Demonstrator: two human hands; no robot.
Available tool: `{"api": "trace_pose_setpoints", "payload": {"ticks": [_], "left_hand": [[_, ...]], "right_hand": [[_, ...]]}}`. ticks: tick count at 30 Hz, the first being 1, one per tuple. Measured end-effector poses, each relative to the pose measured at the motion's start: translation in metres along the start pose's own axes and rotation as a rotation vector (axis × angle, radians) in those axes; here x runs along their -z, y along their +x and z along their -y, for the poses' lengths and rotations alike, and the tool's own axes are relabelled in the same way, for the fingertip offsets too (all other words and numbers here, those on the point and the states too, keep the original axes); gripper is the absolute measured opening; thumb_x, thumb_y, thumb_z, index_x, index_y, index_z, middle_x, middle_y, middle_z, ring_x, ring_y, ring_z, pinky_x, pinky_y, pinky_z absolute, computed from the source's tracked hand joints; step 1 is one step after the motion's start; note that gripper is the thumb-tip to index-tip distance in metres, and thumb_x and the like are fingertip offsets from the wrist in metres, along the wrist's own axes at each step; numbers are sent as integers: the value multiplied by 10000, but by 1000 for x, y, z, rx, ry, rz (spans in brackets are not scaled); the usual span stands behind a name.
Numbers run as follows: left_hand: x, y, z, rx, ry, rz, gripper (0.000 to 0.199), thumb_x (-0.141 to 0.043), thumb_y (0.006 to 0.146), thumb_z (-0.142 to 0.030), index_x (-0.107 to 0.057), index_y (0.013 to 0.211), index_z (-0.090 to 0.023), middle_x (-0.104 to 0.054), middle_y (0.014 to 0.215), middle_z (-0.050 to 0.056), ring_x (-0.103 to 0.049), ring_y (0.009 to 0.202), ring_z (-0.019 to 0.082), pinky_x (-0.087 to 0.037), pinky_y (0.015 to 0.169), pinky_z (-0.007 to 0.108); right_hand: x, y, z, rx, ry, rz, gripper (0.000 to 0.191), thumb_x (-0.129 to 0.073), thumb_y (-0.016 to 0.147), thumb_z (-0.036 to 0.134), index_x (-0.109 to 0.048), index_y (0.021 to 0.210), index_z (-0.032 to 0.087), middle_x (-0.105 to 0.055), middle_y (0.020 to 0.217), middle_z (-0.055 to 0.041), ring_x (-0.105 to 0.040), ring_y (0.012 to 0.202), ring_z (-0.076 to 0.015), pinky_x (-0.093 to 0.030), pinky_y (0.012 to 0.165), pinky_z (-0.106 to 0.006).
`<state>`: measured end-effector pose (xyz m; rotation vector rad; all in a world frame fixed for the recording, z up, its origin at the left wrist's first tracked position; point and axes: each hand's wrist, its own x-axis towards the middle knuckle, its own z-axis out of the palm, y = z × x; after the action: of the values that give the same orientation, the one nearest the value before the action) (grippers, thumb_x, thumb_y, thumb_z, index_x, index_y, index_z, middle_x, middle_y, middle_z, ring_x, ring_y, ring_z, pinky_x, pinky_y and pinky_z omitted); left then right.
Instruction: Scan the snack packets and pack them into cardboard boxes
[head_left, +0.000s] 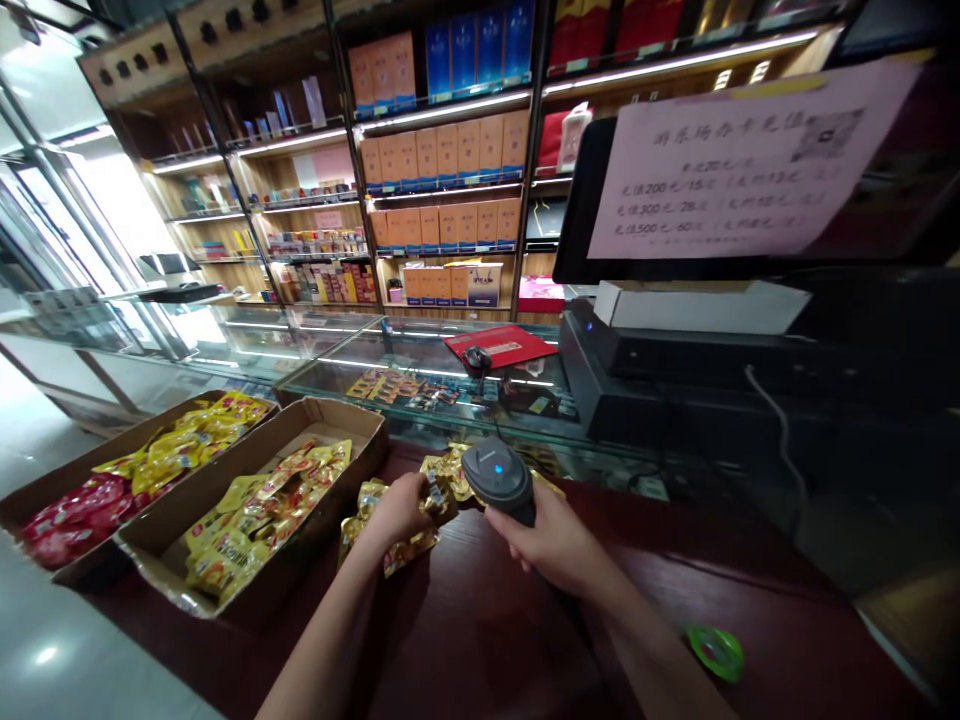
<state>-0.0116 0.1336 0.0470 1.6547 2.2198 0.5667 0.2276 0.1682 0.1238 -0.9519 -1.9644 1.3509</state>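
Note:
My right hand (551, 540) is wrapped round the handle of a dark grey barcode scanner (496, 472), whose top shows a small blue light. Close to the scanner's left side, my left hand (401, 515) is closed on a shiny gold snack packet (442, 495). More gold packets (409, 555) lie on the dark red counter under and beside my left hand. Others (450, 462) sit just behind the scanner, partly hidden by it. The fingertips of my left hand are partly covered by the packet.
Left of me stand a cardboard box (345, 425) of yellow packets and another box (161, 425) with red and yellow packets. A glass display case (337, 350) runs behind. A monitor (581, 210) with a pink notice stands right. A green round object (716, 653) lies front right.

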Motion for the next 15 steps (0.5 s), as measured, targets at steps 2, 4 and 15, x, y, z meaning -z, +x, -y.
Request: {"api": "trace_pose_setpoints", "payload": {"ticks": [2, 4, 15], "left_hand": [[-6, 2, -1, 9, -166, -113, 362, -726, 636, -128, -663, 987, -189, -736, 945, 67, -681, 877, 228, -486, 763, 281], [-13, 7, -6, 17, -385, -212, 352, -765, 658, -189, -660, 994, -201, -746, 911, 42, -690, 849, 215, -501, 749, 280], [-40, 29, -37, 12, -1224, -52, 508, -907, 553, -352, -683, 962, -152, -776, 1003, 93, -724, 927, 237, -547, 845, 327]], "right_hand": [[1, 1, -2, -30, -7, 20, 247, -664, 800, 347, -594, 978, 191, -545, 483, 69, -516, 390, -123, -411, 397, -222], [3, 2, -5, -75, -6, 39, 262, -667, 798, 356, -583, 987, 195, -540, 485, 75, -515, 389, -120, -412, 388, -214], [3, 9, -21, -170, -32, 82, 224, -634, 820, 273, -547, 1009, 190, -536, 493, 89, -493, 383, -95, -400, 373, -182]]}}
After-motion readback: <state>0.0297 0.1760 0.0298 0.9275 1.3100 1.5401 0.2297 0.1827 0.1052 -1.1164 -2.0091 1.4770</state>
